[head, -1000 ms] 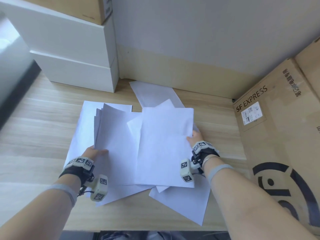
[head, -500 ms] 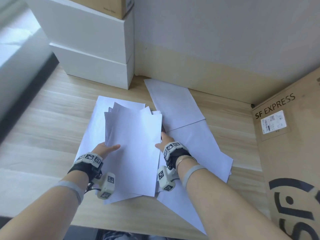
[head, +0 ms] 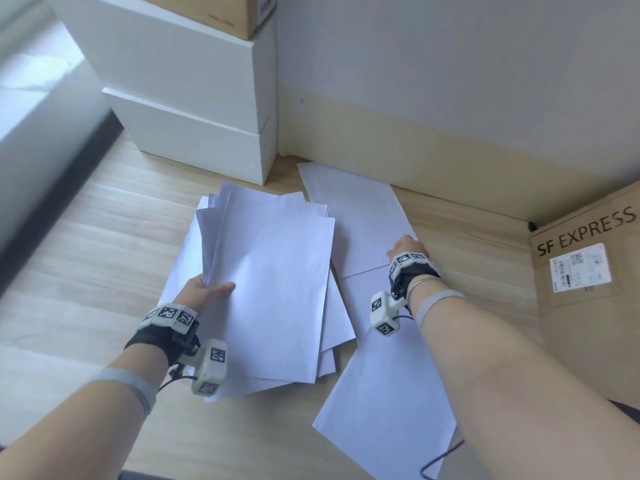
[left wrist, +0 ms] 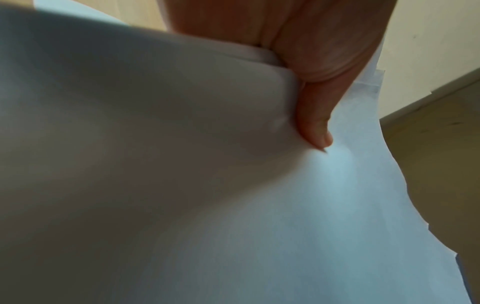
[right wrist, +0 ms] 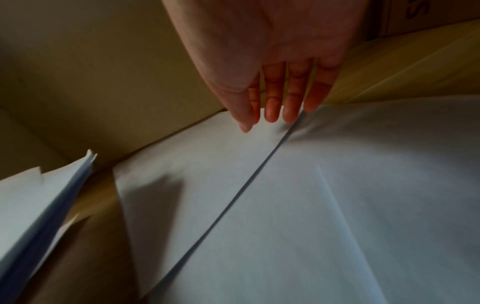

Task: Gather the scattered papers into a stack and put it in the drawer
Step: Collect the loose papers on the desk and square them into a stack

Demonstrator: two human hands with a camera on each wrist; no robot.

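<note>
A loose stack of white papers (head: 273, 285) lies on the wooden desk (head: 104, 237); my left hand (head: 204, 289) pinches its left edge, thumb on top, and the wrist view shows the thumb (left wrist: 315, 131) pressed on the papers (left wrist: 233, 185). Two single sheets lie to the right: a far sheet (head: 356, 216) near the wall and a near sheet (head: 391, 393) reaching the desk's front edge. My right hand (head: 403, 247) is over the far sheet's right corner, straight fingers (right wrist: 272, 107) reaching down to the sheet (right wrist: 207, 164). No drawer is plainly in view.
White stacked boxes (head: 194, 109) stand at the back left with a cardboard box (head: 221, 12) on top. A large SF EXPRESS carton (head: 588, 289) fills the right side. The wall (head: 450, 81) closes the back. A dark cable (head: 440, 462) hangs by the front edge.
My right hand let go of the stack's right edge and moved right and back to the far sheet. The left hand keeps holding the stack, which has shifted slightly left.
</note>
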